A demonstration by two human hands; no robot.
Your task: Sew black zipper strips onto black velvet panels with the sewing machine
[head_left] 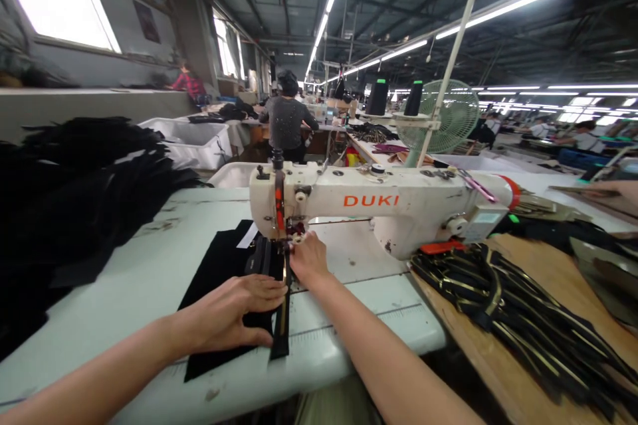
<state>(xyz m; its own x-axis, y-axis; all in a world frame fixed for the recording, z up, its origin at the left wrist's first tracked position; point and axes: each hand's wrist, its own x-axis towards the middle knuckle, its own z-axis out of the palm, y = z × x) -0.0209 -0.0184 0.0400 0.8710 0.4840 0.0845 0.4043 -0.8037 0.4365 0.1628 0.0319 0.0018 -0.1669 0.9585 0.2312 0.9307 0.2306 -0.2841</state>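
A piece of black fabric (214,272) lies on the pale sewing table (149,279) under the needle of a white DUKI sewing machine (373,202). A black zipper (283,319) with gold teeth runs along the fabric's right edge toward me. My left hand (234,312) lies flat on the fabric, fingers stretched toward the zipper. My right hand (308,257) is closed at the presser foot, fingertips pinching the zipper and fabric just in front of the needle.
A heap of black fabric pieces (74,199) covers the table's left side. Several black zippers (518,305) lie piled on a wooden board at right. Behind the machine stand a green fan (446,116) and thread cones; a person (286,119) sits at a further station.
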